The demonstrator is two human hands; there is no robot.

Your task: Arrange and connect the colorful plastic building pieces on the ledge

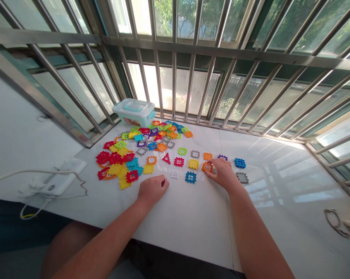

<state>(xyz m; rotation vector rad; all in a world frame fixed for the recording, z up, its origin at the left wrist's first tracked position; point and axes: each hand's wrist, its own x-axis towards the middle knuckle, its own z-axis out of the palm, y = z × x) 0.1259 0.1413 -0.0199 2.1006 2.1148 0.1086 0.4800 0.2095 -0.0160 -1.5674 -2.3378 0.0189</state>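
My right hand [223,173] has its thumb and fingertips on an orange interlocking building tile [207,167], which lies on the white tabletop. My left hand [153,190] rests on the surface in a loose fist, with nothing visible in it. Between the hands lie a blue tile [190,177], a yellow tile [193,164] and a small white tile [175,174]. A red square tile [179,162], a red triangular tile [166,158], a grey tile [195,154] and another orange tile [207,156] sit just beyond. My right hand partly hides a purple tile [222,157].
A heap of mixed tiles [154,135] spreads left of centre, before a lidded plastic box [135,111]. Right of my right hand are a dark blue tile [240,162] and a grey one [242,178]. A power strip [61,180] lies left; metal window bars [175,46] stand behind.
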